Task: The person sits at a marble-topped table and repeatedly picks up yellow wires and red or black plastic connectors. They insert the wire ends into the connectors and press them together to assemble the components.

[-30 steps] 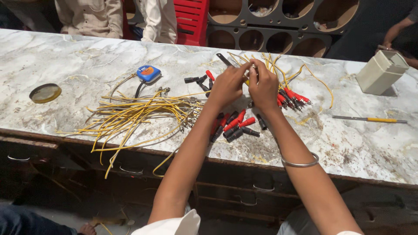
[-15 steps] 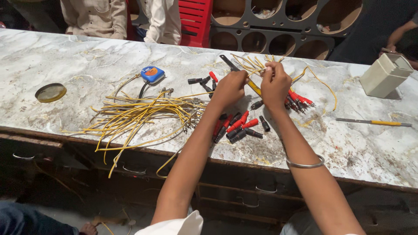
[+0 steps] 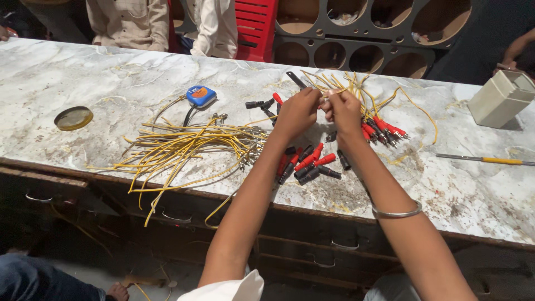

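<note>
Blue tape measure (image 3: 200, 95) and round brass-coloured lid (image 3: 73, 118) on a marble-patterned bench top (image 3: 100, 72); beige plastic box (image 3: 500, 98) far right, yellow-handled screwdriver (image 3: 484, 160) below it; red plastic chair (image 3: 257, 28) behind

1. Left hand (image 3: 297, 113): raised, fingers curled closed in a pinch, knuckles toward the camera.
2. Right hand (image 3: 344, 110): raised, fingertips pinched, touching the left hand.
3. Both forearms extend far, converging; right wrist carries a metal bangle.

A beige box-shaped package (image 3: 500, 98) is standing at the far right of the marble worktop (image 3: 83, 72). No labels, signs or screens are showing clearly anywhere.
</note>
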